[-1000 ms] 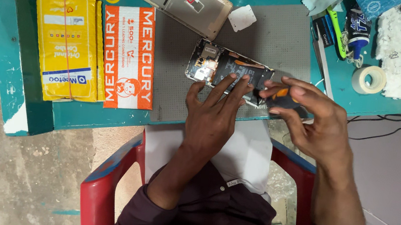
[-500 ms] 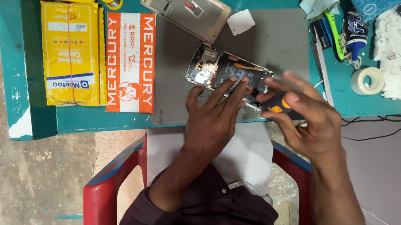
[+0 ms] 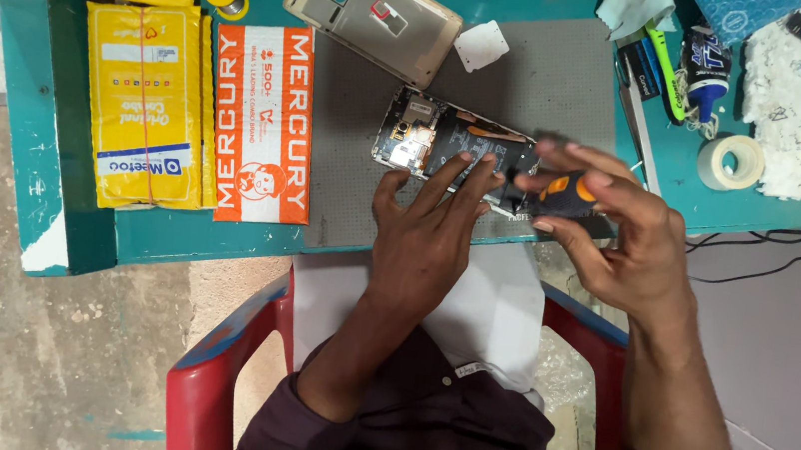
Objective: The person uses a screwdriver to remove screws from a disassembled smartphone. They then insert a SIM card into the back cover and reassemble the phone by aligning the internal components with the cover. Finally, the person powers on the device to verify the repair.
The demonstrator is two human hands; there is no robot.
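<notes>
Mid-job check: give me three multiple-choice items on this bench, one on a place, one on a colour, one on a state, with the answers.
1. Where does the detached back cover lie?
A. beyond the opened phone
B. on the chair
C. under the yellow boxes

2. What colour is the chair?
A. blue
B. red
C. white

3. What is the left hand doing?
A. lifting the tape roll
B. hanging off the table
C. pressing on the opened phone

Answers: A, the cover sits farther up the grey mat; B, red rim shows; C, its fingers rest on the phone.

An opened phone point(image 3: 440, 139), back cover off and circuitry exposed, lay flat and slightly tilted at frame centre; a black-and-orange screwdriver point(image 3: 565, 196) rested at its right end.
</notes>
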